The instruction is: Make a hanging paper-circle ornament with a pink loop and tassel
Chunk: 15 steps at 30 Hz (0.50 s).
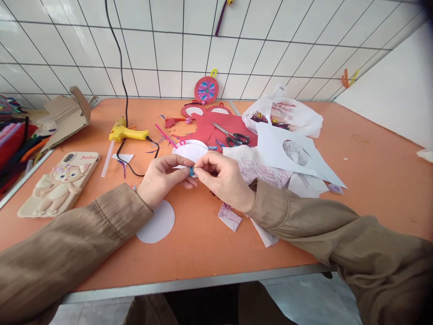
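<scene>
Tabletop [203, 262] in orange is spread with craft pieces, and its near edge is faced by two brown-sleeved arms. Across the middle, beyond the hands, a red sheet [206, 128] is laid out. To the right of it, a white sheet [314, 155] with an oval hole cut in it is seen near a plastic bag [304, 122]. Over the centre of the table the left hand [165, 179] and the right hand [223, 178] are brought fingertip to fingertip. A yellow glue gun [126, 132] is placed beyond the left hand, off to its left, and scissors [232, 136] are rested on the red sheet beyond the right hand. One white disc [156, 224] is left lying flat below the left wrist; another, the far disc [191, 148], is partly covered by the fingers.

Smallest of all, a small blue piece [191, 171] is held at the meeting of the two hands, above the table. Thumb and forefinger are pinched together on it from each side, so it lies to the right of the left fingertips and to the left of the right ones; neither hand is placed clearly nearer. Its visible sliver seems to run roughly upright between the thumb tips, but with its ends covered, its true long axis and its pointing cannot be told.
</scene>
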Each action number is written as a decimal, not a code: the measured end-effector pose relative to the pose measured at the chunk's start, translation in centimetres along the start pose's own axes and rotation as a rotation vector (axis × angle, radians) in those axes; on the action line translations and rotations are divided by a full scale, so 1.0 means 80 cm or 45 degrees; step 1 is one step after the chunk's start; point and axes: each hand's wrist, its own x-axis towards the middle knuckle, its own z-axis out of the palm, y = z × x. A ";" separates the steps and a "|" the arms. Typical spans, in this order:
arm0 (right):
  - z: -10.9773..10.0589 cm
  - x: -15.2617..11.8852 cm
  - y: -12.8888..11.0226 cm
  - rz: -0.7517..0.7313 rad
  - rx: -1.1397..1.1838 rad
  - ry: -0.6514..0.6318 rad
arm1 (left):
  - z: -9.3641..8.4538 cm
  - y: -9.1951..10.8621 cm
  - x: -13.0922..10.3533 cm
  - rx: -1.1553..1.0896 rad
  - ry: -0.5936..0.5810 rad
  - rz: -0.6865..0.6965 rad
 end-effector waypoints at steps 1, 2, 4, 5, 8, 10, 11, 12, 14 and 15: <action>0.000 0.000 0.000 0.003 0.004 -0.001 | 0.000 0.000 0.000 0.018 -0.001 -0.004; 0.000 0.000 0.000 0.004 0.008 -0.001 | -0.001 0.000 -0.001 0.032 -0.002 -0.005; 0.000 0.000 0.001 0.002 0.015 0.000 | -0.002 -0.001 0.000 0.043 -0.001 0.002; 0.000 0.000 0.001 0.002 0.017 0.000 | -0.002 -0.002 0.000 0.043 -0.001 0.011; 0.000 0.000 0.001 0.001 0.012 -0.004 | -0.002 -0.003 0.002 0.045 -0.020 0.036; 0.001 0.000 0.002 -0.008 0.008 -0.009 | -0.002 -0.003 0.003 0.047 -0.034 0.049; 0.001 0.000 0.002 -0.014 0.007 -0.010 | -0.001 -0.003 0.003 0.048 -0.036 0.055; 0.001 -0.001 0.002 -0.019 0.007 -0.009 | -0.001 -0.003 0.003 0.051 -0.036 0.062; 0.001 -0.001 0.001 -0.030 0.007 -0.013 | -0.001 -0.003 0.002 0.065 -0.031 0.070; 0.002 -0.001 0.001 -0.036 0.008 -0.017 | -0.001 -0.003 0.002 0.075 -0.029 0.073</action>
